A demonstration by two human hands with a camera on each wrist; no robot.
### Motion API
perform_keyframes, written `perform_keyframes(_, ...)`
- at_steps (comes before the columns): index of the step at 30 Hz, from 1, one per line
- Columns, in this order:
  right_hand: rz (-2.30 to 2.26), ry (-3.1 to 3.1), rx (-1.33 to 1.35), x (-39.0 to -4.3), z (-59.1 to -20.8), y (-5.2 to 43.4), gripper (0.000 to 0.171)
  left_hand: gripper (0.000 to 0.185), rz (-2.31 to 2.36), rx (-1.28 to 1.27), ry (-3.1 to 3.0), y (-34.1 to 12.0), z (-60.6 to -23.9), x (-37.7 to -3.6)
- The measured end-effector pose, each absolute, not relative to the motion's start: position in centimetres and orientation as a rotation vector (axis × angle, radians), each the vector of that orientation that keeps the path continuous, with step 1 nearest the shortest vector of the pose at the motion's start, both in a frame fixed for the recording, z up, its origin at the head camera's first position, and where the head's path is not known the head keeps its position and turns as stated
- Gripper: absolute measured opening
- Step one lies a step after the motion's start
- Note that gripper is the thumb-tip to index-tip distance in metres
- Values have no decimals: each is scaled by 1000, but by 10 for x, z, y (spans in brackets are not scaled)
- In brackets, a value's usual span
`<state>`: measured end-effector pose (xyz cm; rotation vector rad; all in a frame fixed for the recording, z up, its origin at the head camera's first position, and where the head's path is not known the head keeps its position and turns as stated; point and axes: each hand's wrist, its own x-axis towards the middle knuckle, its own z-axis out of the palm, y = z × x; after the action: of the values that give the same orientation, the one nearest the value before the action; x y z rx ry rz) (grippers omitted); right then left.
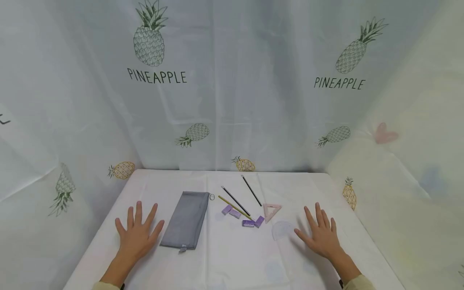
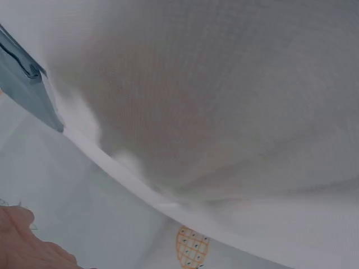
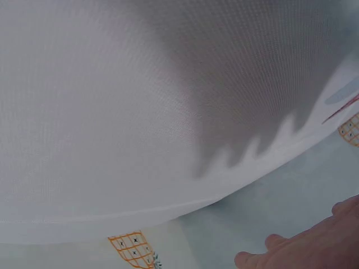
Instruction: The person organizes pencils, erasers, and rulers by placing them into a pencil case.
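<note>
Both hands lie flat on the white tablecloth with fingers spread, holding nothing. My left hand (image 1: 137,234) rests just left of a grey zip pencil pouch (image 1: 186,219), apart from it. My right hand (image 1: 320,233) rests right of a clear protractor (image 1: 282,229) and a pink set square (image 1: 271,210). Between the hands lie two dark pencils (image 1: 251,190), a yellow pencil (image 1: 234,207) and several purple erasers (image 1: 248,223). In the left wrist view a corner of the pouch (image 2: 25,84) shows at the upper left, my palm's edge (image 2: 22,246) at the bottom left. The right wrist view catches only my fingers (image 3: 314,244).
A white pineapple-print cloth (image 1: 232,100) hangs as walls behind and on both sides of the table. The table's back edge (image 1: 232,172) meets the curtain. The wrist views show mostly tablecloth and curtain.
</note>
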<state>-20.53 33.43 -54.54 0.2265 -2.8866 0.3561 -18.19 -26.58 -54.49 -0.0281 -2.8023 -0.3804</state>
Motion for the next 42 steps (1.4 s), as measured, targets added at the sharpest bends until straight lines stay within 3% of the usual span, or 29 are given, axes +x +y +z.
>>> perform_keyframes(7, 395, -2902, 219, -210, -542, 332, 90, 75, -397, -29, -2857, -251, -540, -185)
perform_keyframes(20, 414, -2904, 199, -212, -545, 330, 90, 81, -508, -95, -2979, -168, -541, -210)
perform_keyframes(27, 469, -2949, 185, -213, -548, 324, 96, 103, -527, 20, -3128, -152, -557, -203)
perform_keyframes(34, 466, -2932, 182, -218, -550, 325, 96, 71, -549, 30, -3113, -145, -559, -203)
perform_keyframes(42, 502, -2905, 184, -229, -545, 321, 93, 55, -675, 146, -3117, -144, -563, -203)
